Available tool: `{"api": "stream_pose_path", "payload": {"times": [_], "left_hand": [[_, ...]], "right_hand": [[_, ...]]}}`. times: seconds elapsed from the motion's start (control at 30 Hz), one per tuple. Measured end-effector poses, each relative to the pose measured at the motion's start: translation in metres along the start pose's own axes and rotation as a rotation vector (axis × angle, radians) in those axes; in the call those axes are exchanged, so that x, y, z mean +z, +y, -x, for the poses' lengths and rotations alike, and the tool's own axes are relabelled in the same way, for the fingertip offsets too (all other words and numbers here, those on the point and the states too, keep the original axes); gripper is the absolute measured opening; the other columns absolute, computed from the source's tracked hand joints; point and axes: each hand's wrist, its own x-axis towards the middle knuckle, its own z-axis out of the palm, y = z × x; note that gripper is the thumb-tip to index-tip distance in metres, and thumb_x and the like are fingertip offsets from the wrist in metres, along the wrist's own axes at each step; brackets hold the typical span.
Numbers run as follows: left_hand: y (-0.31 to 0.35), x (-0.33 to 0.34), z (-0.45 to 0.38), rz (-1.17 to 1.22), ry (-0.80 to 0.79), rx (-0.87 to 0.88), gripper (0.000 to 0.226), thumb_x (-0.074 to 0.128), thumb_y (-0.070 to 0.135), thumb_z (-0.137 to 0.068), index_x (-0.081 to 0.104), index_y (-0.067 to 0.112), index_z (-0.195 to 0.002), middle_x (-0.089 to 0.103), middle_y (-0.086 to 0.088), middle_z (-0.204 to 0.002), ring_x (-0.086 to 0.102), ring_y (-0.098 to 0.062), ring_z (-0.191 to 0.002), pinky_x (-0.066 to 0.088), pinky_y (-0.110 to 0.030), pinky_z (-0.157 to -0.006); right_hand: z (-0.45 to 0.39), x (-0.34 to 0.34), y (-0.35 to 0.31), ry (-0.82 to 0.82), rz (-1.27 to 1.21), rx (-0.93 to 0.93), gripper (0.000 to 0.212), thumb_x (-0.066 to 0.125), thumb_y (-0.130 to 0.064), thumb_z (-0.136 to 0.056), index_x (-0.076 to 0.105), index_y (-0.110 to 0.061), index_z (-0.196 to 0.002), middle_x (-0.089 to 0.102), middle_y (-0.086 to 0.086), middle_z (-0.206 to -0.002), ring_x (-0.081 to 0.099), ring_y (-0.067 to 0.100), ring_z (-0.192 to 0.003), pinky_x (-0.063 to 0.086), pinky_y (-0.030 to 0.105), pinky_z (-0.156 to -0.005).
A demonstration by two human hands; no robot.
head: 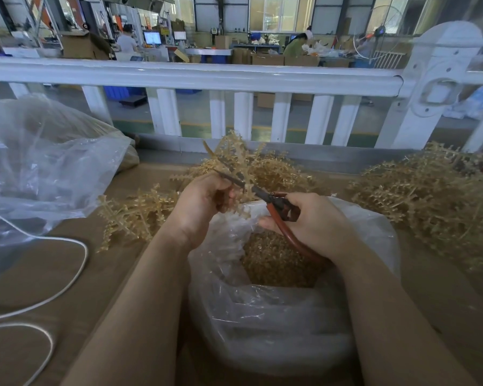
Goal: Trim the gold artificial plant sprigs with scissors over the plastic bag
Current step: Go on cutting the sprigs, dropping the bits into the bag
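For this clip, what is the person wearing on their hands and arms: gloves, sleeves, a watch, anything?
Nothing shows. The left hand and right hand are bare, without gloves, rings or tape. Both forearms are uncovered down to the picture's lower edge: no sleeves, watch or wristband in view.

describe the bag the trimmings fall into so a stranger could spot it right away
On the brown table, look straight below the two hands. The clear plastic bag there stands open, with gold clippings heaped inside. The other clear bag, far left, lies slumped and crumpled.
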Motion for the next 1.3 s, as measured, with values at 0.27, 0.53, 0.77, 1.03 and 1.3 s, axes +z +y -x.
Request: {"api": "stream_pose_path", "payload": {"times": [0.27, 0.53, 0.77, 1.03, 1.3], "left_hand": [[0.0, -0.004, -0.005, 0.073, 0.255, -0.005, 0.025, 0.053, 0.002, -0.093, 0.06, 0.007, -0.07, 0.049, -0.003, -0.061, 0.04, -0.015, -0.055, 0.034, -0.025, -0.051], [-0.001, -0.01, -0.009, 0.088, 0.521, 0.018, 0.021, 0.06, 0.016, -0.097, 0.064, 0.011, -0.077, 0.057, 0.002, -0.064, 0.048, -0.01, -0.057, 0.038, -0.023, -0.054], [0.001, 0.003, -0.005, -0.252, 0.227, 0.019, 0.022, 0.066, 0.012, -0.092, 0.067, -0.005, -0.079, 0.056, -0.003, -0.061, 0.045, -0.013, -0.056, 0.039, -0.024, -0.057], [0.0, 0.024, -0.001, -0.384, 0.002, 0.014, 0.009, 0.068, 0.007, -0.09, 0.073, 0.007, -0.082, 0.063, -0.007, -0.067, 0.053, -0.011, -0.058, 0.044, -0.019, -0.058], [0.001, 0.029, 0.0, -0.398, -0.087, 0.052, 0.023, 0.069, 0.004, -0.089, 0.072, 0.02, -0.073, 0.064, 0.009, -0.06, 0.055, -0.004, -0.058, 0.045, -0.016, -0.062]], "right_hand": [[0.001, -0.002, 0.007, 0.058, 0.152, 0.004, 0.063, 0.048, -0.092, -0.066, 0.06, -0.031, -0.075, 0.063, -0.012, -0.062, 0.059, 0.002, -0.056, 0.044, 0.02, -0.048], [0.003, -0.004, 0.0, 0.068, 0.013, 0.032, 0.038, 0.061, -0.062, -0.079, 0.07, -0.025, -0.079, 0.069, -0.01, -0.066, 0.065, 0.006, -0.06, 0.06, 0.037, -0.062], [0.0, -0.003, -0.005, 0.168, -0.281, 0.032, 0.007, 0.078, -0.025, -0.083, 0.071, -0.023, -0.08, 0.072, -0.006, -0.072, 0.069, 0.01, -0.066, 0.061, 0.027, -0.065], [-0.003, 0.0, -0.007, 0.213, -0.414, 0.093, 0.013, 0.078, -0.035, -0.083, 0.072, -0.025, -0.079, 0.072, -0.014, -0.074, 0.068, 0.004, -0.069, 0.056, 0.016, -0.06], [-0.003, 0.0, -0.013, 0.202, -0.514, 0.098, 0.006, 0.078, -0.031, -0.083, 0.072, -0.03, -0.083, 0.073, -0.018, -0.076, 0.069, 0.001, -0.071, 0.052, 0.01, -0.057]]}}
